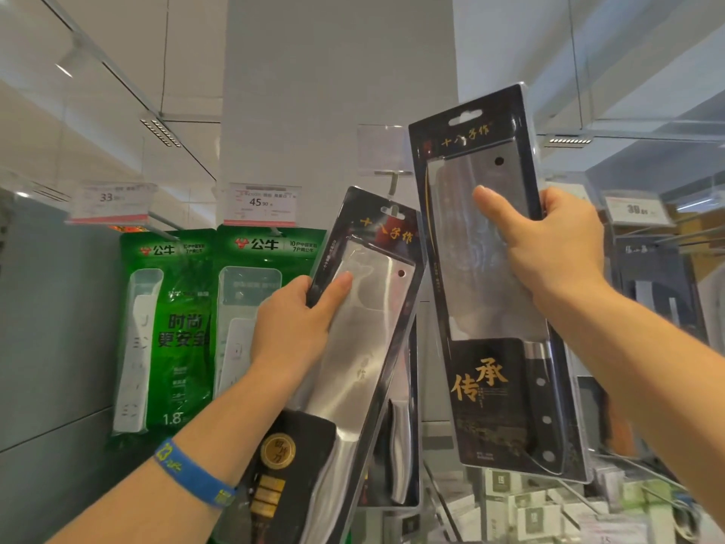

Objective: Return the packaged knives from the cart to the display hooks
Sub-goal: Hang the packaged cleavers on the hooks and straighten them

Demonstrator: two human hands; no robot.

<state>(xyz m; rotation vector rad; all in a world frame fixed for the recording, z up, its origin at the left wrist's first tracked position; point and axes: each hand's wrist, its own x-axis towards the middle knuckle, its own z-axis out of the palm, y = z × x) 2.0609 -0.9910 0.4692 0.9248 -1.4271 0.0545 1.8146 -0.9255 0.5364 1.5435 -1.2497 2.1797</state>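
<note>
Left hand (298,320) grips the tilted steel-handled cleaver pack (365,347) — thumb flat across its front, fingers hidden behind — its top just under a display hook (393,180). Right hand (549,245) holds the black-handled cleaver pack (490,386) the same way, raised higher.

Left hand (292,327) gripping steel cleaver pack (365,331), right hand (549,245) gripping black-handled cleaver pack (498,292)

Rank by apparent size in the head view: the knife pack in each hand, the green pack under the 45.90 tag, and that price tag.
Tied first: right-hand knife pack and left-hand knife pack, too alike to rank; the left one runs off frame.
Third: green pack, partly hidden.
Smallest: price tag.
</note>
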